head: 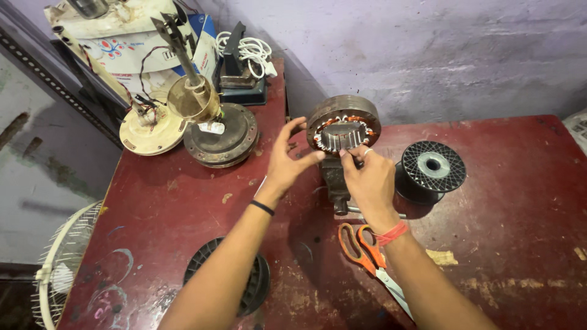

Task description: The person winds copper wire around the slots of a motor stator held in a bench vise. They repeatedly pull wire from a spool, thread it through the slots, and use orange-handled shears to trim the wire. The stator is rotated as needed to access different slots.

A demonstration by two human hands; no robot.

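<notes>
A round metal motor stator point(343, 125) with copper windings stands upright, clamped in a small dark vise point(335, 179) on a worn red table point(501, 201). My left hand point(287, 160) is at the stator's left lower edge, thumb and fingers spread and touching it. My right hand point(369, 178) pinches at the stator's lower middle, fingers closed on the windings or a thin wire; which one I cannot tell. A ring is on one finger, a red band on the right wrist, a black band on the left.
Orange-handled scissors point(361, 247) lie under my right forearm. A black wire spool point(431, 171) sits right of the vise, another spool point(257, 287) under my left arm. Dismantled fan motor parts point(208, 116) and a coiled white cable point(251, 52) are at the back left. A fan guard point(61, 263) leans off the table's left.
</notes>
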